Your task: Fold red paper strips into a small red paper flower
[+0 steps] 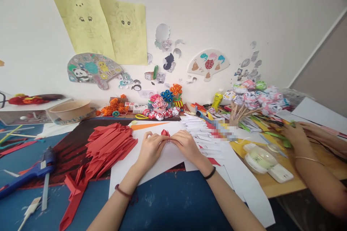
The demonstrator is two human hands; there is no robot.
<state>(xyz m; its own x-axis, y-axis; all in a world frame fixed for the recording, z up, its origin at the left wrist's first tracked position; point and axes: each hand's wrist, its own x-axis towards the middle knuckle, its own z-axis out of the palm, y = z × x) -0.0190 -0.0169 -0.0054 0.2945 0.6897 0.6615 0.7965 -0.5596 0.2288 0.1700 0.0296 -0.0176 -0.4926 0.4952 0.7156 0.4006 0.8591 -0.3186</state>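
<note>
My left hand [151, 148] and my right hand [187, 145] meet over a white paper sheet [127, 171]. Between their pinched fingertips is a small red folded paper piece [165, 133], its pointed top sticking up above the fingers. Most of its lower part is hidden behind my fingers. Left of my hands lies a heap of red folded paper strips [111, 148]. To the right are several white folded paper pieces [199, 133] in a row, with a bit of red paper [214, 161] below them.
A blue glue gun [45, 166] and a white cable plug [32, 207] lie at the left. Along the wall stand a bowl [71, 110], paper flowers [158, 103] and a paper bouquet [252, 95]. At the right, a co-worker's hands [295, 135] work near a clear bottle [260, 158].
</note>
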